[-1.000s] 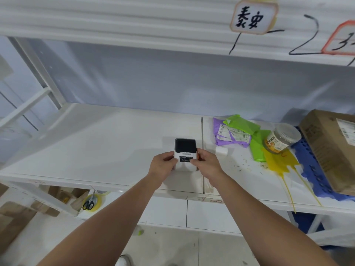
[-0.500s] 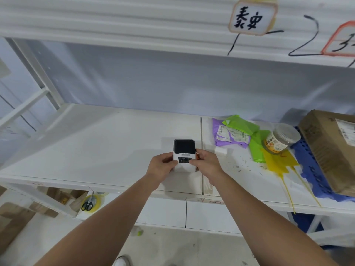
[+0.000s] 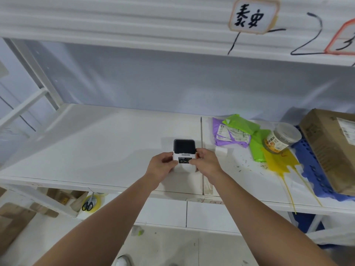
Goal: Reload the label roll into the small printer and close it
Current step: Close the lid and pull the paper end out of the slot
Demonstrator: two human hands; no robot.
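Far left, under the near edge of the long white metal shelf (image 3: 80,143), a pair of black-handled scissors (image 3: 87,205) hangs over a yellow tape roll (image 3: 96,202), and the shelf edge hides part of the roll. In the middle of the shelf sits the small white label printer with a dark square lid (image 3: 184,154). The left hand (image 3: 162,167) presses its left side, with the thumb on the front. The right hand (image 3: 206,162) presses its right side, fingers curled round it. Both hands pinch the printer between them and cover its sides and lower front. The lid looks down flat; the label roll cannot be seen. The small writing on the printer's front is too tiny to read. Right of it lie a purple plastic bag with a white label (image 3: 231,134) and a green plastic bag (image 3: 244,124), print too small to read. Then a clear round jar with an orange label (image 3: 282,138) lies tipped on a yellow plastic sheet (image 3: 278,162); its label letters are blurry. Far right, a brown cardboard box (image 3: 330,148) is cut off by the picture edge. Up high, a white sign with black Chinese letters (image 3: 251,16) reads 泰安.
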